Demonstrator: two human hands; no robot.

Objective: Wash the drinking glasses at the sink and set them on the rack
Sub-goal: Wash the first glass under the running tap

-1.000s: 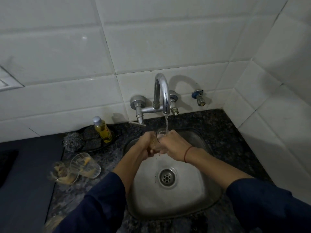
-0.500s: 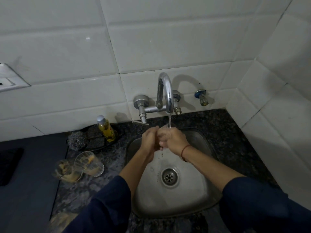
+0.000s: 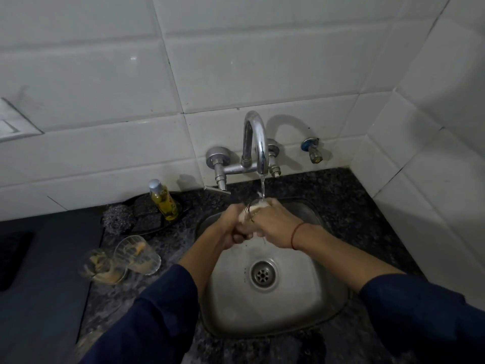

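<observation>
A clear drinking glass is held over the steel sink, mostly hidden by my hands. My left hand grips its lower part and my right hand wraps around its side. Water from the chrome tap runs onto the glass rim. Two dirty glasses lie tipped on the dark counter at the left, one nearer the sink and one further left, both with yellowish residue. No rack is in view.
A yellow dish soap bottle stands on a dark tray with a steel scrubber behind the glasses. A small valve sticks out of the white tiled wall. The sink drain is uncovered.
My hands have stayed under the running tap, shifting their grip around the glass. The camera view has drifted slightly; the glasses on the counter have not moved.
</observation>
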